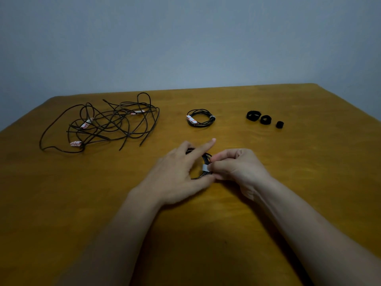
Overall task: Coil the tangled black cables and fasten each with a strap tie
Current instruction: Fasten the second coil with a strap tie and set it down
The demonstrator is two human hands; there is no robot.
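Two hands meet near the middle of the brown wood desk point(299, 182). Between them is a small coil point(206, 158) of black cable, mostly hidden by fingers. The left hand point(177, 172) holds the coil w/ its thumb at the near edge & fingers bent over the top; its pointer finger sticks out straight. The right hand point(237, 168) pinches a grey strap tie point(205, 167) that lies across the coil's right side, fingers curled in tight. Far left on the desk lies the tangled pile point(115, 120) of black cables, loose & messy, w/ a few white-and-red tags on it. Behind the hands, well apart from them, sits a tied coil point(212, 119) w/ a tag & a grey tie round it. To the right of that, 3 black rolled ties point(265, 119) sit in a row, big to small
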